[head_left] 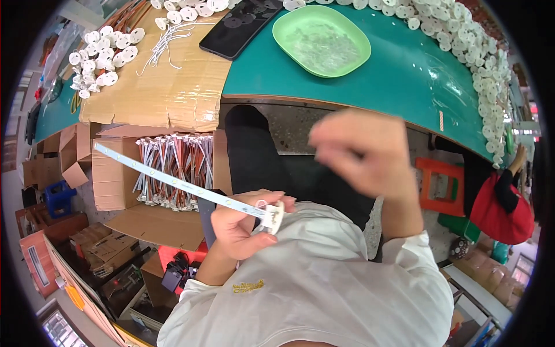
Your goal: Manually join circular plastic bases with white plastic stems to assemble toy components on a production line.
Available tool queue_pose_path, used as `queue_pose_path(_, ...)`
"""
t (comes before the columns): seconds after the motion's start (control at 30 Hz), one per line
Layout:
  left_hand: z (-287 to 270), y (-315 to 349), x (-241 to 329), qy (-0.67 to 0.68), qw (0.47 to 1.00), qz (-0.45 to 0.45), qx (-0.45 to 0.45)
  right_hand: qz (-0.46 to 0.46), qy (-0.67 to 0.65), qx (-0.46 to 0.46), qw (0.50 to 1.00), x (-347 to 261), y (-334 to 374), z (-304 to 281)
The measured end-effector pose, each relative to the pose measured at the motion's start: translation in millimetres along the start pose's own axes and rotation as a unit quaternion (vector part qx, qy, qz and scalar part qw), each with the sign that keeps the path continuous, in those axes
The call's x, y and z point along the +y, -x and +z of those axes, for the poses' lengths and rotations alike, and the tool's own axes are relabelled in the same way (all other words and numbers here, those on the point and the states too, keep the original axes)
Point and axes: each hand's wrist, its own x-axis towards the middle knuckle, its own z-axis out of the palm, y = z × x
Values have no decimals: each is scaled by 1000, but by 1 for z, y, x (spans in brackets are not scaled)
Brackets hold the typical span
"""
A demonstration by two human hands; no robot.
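Note:
My left hand (234, 234) is closed in front of my shirt, holding a long, narrow LED strip (174, 182) near its end. Small yellowish LEDs dot the pale strip, which slants up to the left over the open carton. At its held end sits a small white end piece (274, 218), pinched between my thumb and fingers, with a thin wire loop beside it. Over my lap, near the table edge, my right hand (367, 150) is smeared by motion. Its fingers look curled, but whether anything is between them cannot be seen.
On the green table (404, 87) stands a light green tray (324, 70) of small clear pieces, beside a black phone (240, 29). White round caps (491, 87) line the far and right edges. White wires (167, 43) lie on cardboard. A carton (115, 188) of bundled strips stands left.

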Motion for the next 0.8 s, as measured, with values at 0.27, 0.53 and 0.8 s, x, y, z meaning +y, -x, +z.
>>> queue_pose_path(0.27,-23,-3,-6,17,996,-39,76,8,332,-36,943,67,-82,-27)
queue_pose_path(0.53,-33,-3,-11,12,998,-23,52,-15,298,-114,948,72,-92,-24)
queue_pose_path(0.8,-17,-1,-6,9,998,-24,53,20,296,-41,954,78,-78,-33)
